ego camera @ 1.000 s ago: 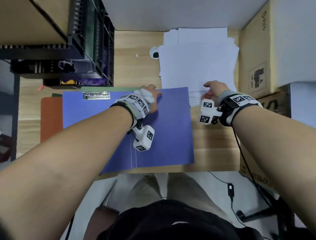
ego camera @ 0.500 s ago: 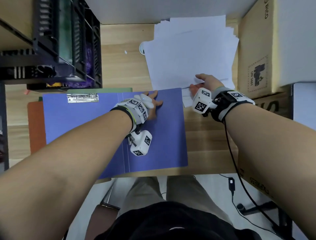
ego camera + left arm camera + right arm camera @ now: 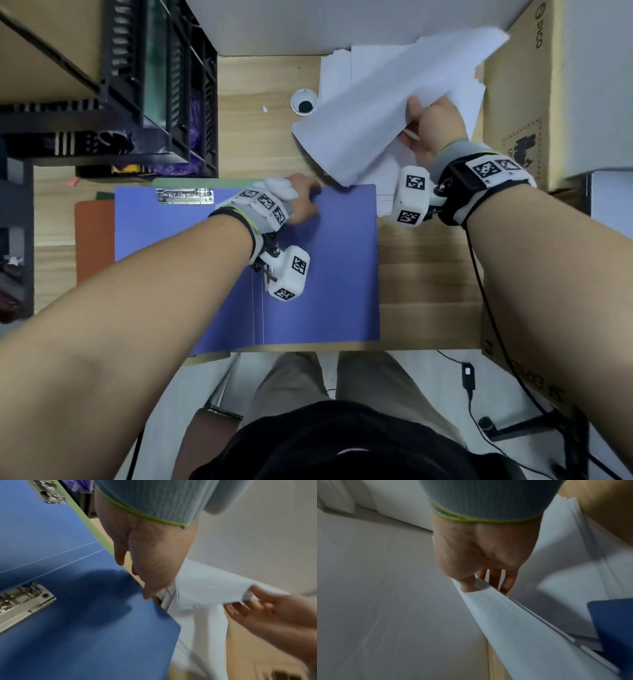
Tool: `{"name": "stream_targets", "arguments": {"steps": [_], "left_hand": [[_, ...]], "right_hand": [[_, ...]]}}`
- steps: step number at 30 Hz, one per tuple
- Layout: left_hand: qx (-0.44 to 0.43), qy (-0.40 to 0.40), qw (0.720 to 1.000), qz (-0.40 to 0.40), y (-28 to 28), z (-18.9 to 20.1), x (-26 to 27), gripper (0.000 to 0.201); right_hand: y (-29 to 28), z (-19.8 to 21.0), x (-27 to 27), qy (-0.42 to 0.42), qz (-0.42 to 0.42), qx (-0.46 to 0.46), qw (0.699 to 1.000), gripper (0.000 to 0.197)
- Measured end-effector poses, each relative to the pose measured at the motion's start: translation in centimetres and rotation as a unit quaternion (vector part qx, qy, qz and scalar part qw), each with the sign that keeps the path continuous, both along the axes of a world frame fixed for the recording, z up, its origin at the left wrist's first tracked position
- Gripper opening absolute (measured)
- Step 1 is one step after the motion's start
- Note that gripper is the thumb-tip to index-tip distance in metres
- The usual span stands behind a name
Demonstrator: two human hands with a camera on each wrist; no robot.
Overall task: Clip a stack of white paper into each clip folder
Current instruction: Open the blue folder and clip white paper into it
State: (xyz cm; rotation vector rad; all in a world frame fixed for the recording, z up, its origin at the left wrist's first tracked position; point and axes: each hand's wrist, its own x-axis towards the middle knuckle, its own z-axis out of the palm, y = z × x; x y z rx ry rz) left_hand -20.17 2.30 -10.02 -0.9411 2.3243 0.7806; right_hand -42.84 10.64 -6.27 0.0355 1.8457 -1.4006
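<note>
A blue clip folder (image 3: 329,260) (image 3: 72,635) lies open on the wooden desk, its metal clip (image 3: 185,196) (image 3: 22,601) at the far left. My left hand (image 3: 301,202) (image 3: 150,574) rests on the folder's far edge with fingers extended. My right hand (image 3: 428,126) (image 3: 481,563) grips a lifted stack of white paper (image 3: 383,102) (image 3: 513,622), thumb on top and fingers under, tilted up above the remaining paper pile (image 3: 390,171). The blue folder corner (image 3: 614,622) shows at the right of the right wrist view.
Orange (image 3: 94,240) and green (image 3: 191,181) folders lie under the blue one. A black rack (image 3: 154,85) stands at the back left, cardboard boxes (image 3: 534,96) at the right. A cable grommet (image 3: 303,102) sits beside the paper.
My right hand has taken hold of a stack of paper and lifted it off the pile, tilting it upward. The left hand has stayed on the folder's far edge.
</note>
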Motion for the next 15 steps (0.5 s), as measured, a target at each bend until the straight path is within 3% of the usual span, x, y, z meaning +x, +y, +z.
{"name": "stream_targets", "arguments": {"steps": [3, 5, 6, 8, 11, 13, 15], "left_hand": [[-0.005, 0.054, 0.982, 0.181, -1.5, 1.2, 0.7, 0.030], [0.030, 0.105, 0.936, 0.336, -2.1, 2.5, 0.4, 0.020], [0.047, 0.118, 0.912, 0.389, -2.2, 3.9, 0.4, 0.021], [0.068, 0.108, 0.868, 0.480, -2.5, 5.7, 1.4, 0.046], [0.246, 0.103, 0.811, 0.521, -2.4, 7.5, 2.7, 0.073], [0.279, 0.110, 0.818, 0.491, -2.1, 7.2, 4.3, 0.079], [0.256, 0.136, 0.843, 0.452, -1.8, 6.6, 6.1, 0.078]], "right_hand": [[-0.3, 2.7, 0.6, -0.078, -0.036, -0.131, 0.988, 0.013], [-0.3, 3.7, 0.8, -0.133, -0.029, -0.167, 0.976, 0.014], [-0.1, 4.2, 1.2, -0.146, -0.011, -0.172, 0.974, 0.017], [0.8, 4.6, 2.5, -0.155, 0.049, -0.163, 0.973, 0.022], [2.5, 3.8, 4.0, -0.158, 0.137, -0.096, 0.973, 0.017], [3.8, 2.9, 4.8, -0.135, 0.190, -0.041, 0.972, 0.013], [5.0, 2.3, 6.0, -0.090, 0.232, 0.005, 0.969, 0.019]]}}
